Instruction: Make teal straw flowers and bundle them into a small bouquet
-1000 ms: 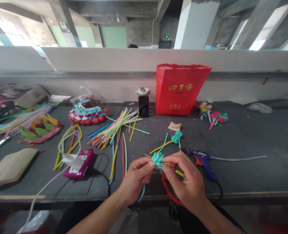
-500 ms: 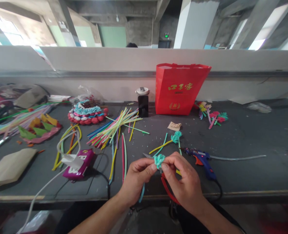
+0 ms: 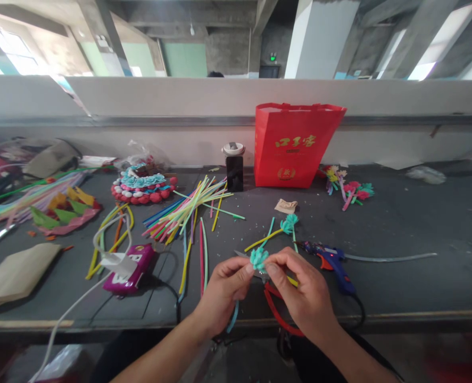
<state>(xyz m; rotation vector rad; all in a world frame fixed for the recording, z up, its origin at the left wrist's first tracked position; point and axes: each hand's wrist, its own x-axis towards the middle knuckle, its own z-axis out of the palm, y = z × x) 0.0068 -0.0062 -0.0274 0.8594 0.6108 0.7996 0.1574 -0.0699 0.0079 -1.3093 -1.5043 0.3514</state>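
Note:
Between my two hands is a small turquoise pipe-cleaner flower [image 3: 258,259]. My left hand [image 3: 228,287] pinches it from the left, thumb and forefinger closed on it. The fingertips of my right hand [image 3: 299,287] are closed on its right side. Below and behind the flower lies a pair of scissors with red handles [image 3: 278,311], partly hidden by my right hand. Just beyond my hands rests a second turquoise flower [image 3: 289,224] with a yellow pipe cleaner [image 3: 263,241] beside it. A blue strip [image 3: 233,318] hangs under my left hand.
A blue glue gun [image 3: 333,263] lies to the right. Left are a pile of pipe cleaners [image 3: 191,210] and a purple power strip [image 3: 130,268] with a white charger. Behind stand a red bag [image 3: 295,146] and a phone [image 3: 234,174] against a cup. Finished-looking flowers [image 3: 351,191] lie right.
The turquoise flower has shifted slightly left and up and turned a little, showing more of its petals. My right hand has moved slightly, and more of the red scissor handles shows.

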